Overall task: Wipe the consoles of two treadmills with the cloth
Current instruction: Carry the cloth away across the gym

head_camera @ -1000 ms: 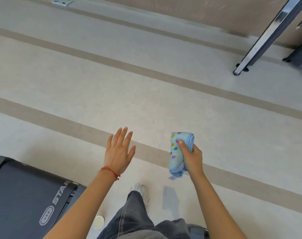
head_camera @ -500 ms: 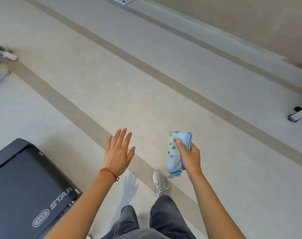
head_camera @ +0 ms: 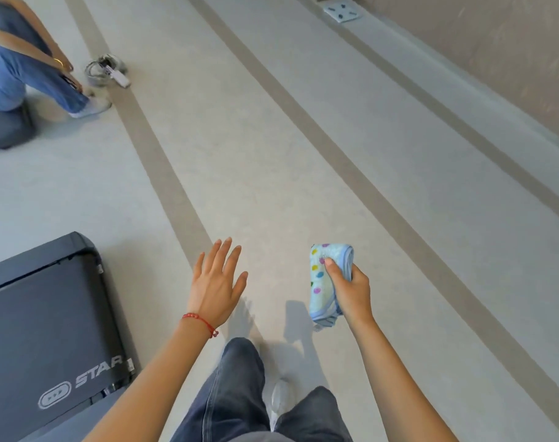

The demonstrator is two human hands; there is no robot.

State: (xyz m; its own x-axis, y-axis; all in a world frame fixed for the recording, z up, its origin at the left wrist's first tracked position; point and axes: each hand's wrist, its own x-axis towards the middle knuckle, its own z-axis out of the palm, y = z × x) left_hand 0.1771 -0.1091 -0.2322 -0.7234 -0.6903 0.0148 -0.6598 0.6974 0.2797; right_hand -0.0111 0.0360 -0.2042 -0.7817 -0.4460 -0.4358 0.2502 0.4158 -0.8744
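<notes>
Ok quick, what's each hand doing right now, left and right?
Left hand: open, fingers spread, holding nothing.
Right hand: closed around the folded blue polka-dot cloth.

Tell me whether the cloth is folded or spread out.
Folded. The cloth is bunched into a thick roll gripped by the right hand, its layered edges hanging below the fist.

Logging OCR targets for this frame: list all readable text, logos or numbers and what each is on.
"STAR": white letters on the dark treadmill deck at lower left, cut off by the left forearm, beside an oval logo with arrow marks.
Floor plate at top: marks only, no readable text.
Cloth: coloured dots, no text.
</notes>
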